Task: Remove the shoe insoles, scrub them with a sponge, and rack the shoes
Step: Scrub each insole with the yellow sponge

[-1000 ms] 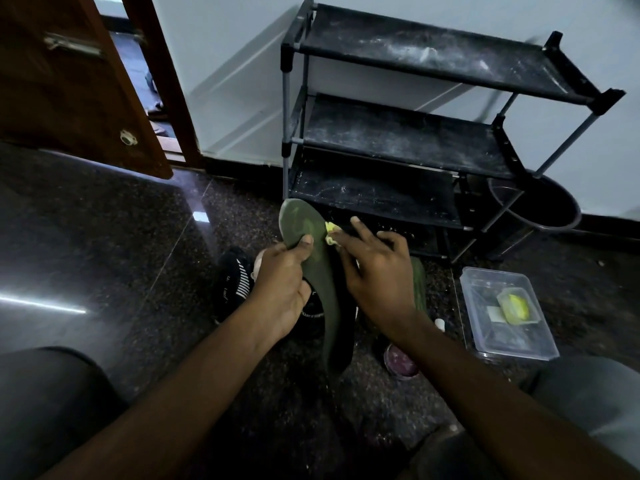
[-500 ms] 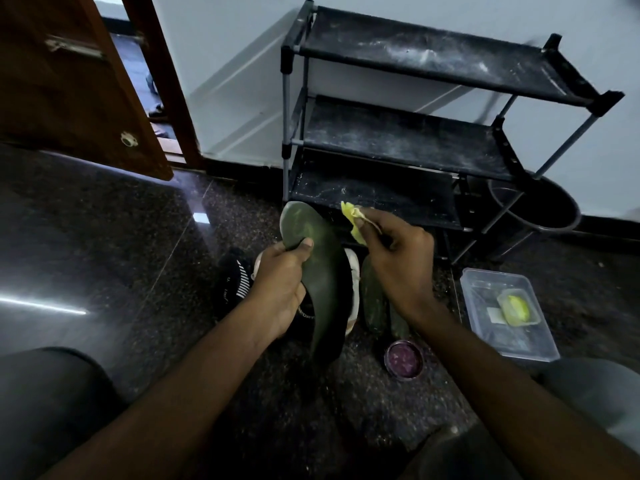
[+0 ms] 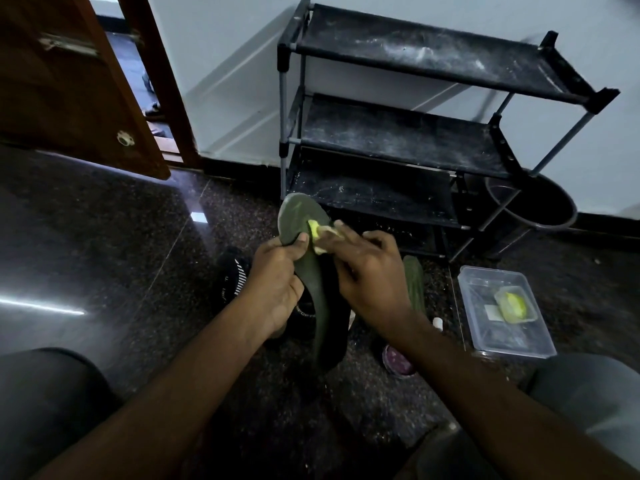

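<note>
**Scrub stroke, sponge at toe end of the insole**

Right-hand fingers (image 3: 349, 237) are curled round a small yellow-green foam sponge (image 3: 319, 233) and press it flat on the face of a long dark green foam insole (image 3: 297, 213). There is motion blur at the fingertips. The right hand (image 3: 374, 275) comes in from the insole's right edge.

The left hand (image 3: 277, 289) grips the insole from the left edge, fingers wrapped behind. Its thumb (image 3: 302, 241) lies on the front face, touching or just beside the sponge.

Key relation: the insole's long axis runs from the toe, up and away near the rack's bottom shelf, down toward the person, where the heel hangs low between the forearms. The sponge sits at the toe end. Nearly all the unscrubbed length lies below the fingers, toward the body.

Judgement: the next stroke goes heelward along that axis. The left thumb is in its path and may need to shift.

Further out, a second dark green insole (image 3: 414, 282) lies on the dark speckled floor (image 3: 104, 254), partly hidden by the right hand. A black shoe with white stripes (image 3: 232, 275) sits on the floor behind the left hand. The black three-tier shoe rack (image 3: 398, 133) holds no shoes, so racking is not yet done.
</note>
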